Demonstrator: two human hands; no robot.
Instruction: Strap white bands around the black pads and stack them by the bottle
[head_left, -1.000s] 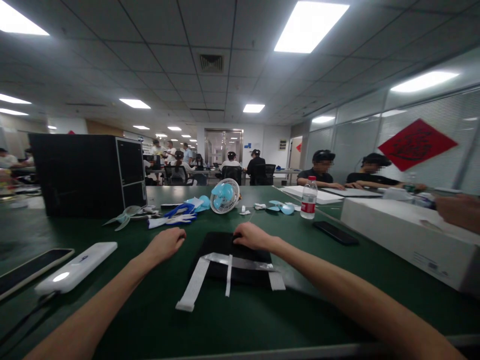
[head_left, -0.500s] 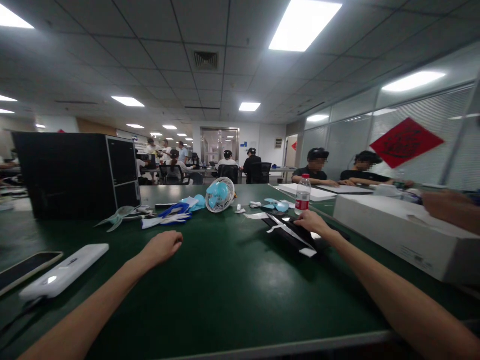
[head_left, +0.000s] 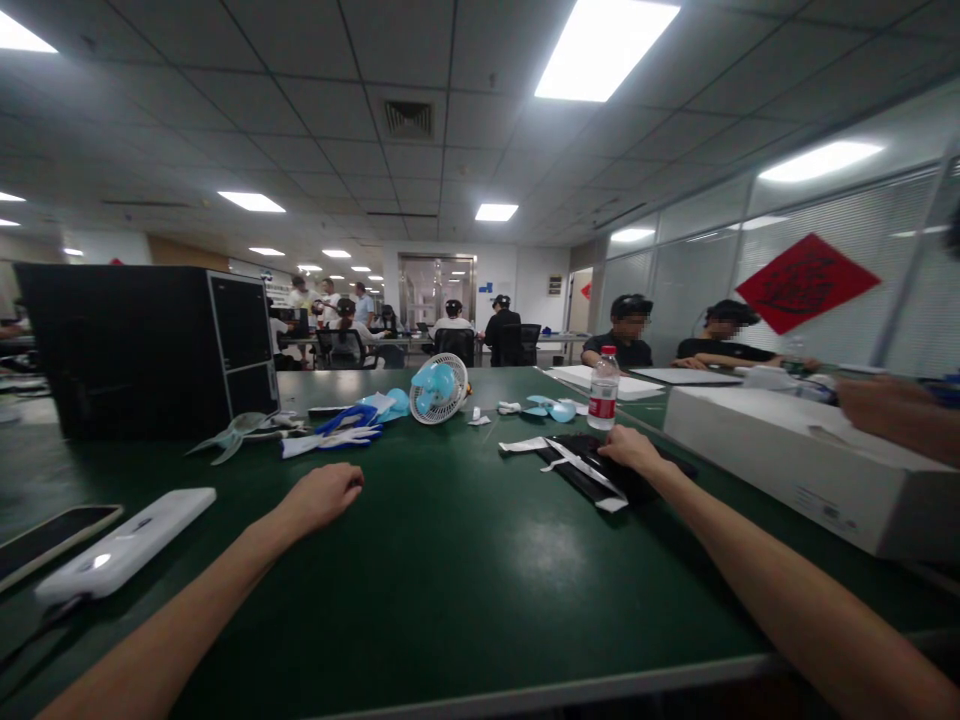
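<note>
My left hand [head_left: 326,495] rests on the green table [head_left: 450,590] with its fingers curled in, and no object shows in it. My right hand [head_left: 631,448] is closed at the far right edge of a flat black plastic bag [head_left: 585,468]; its fingertips are partly hidden. White strips [head_left: 592,470] cross the bag, and a white flap [head_left: 523,446] sticks out at its left. Just beyond my right hand stands a water bottle [head_left: 603,390] with a red cap. A small white fan [head_left: 439,388] with light-blue blades lies tilted farther back.
Blue-and-white gloves [head_left: 334,432] and loose blue fan blades [head_left: 550,407] lie around the fan. A black case [head_left: 120,350] stands at left, behind a white power bank [head_left: 127,545] and a phone [head_left: 56,540]. On the right is a white box [head_left: 787,460], with another person's hand [head_left: 892,410] above it.
The bag has come down flatter on the table, and its raised edge has dropped under my right hand. My left hand has stayed in place.
</note>
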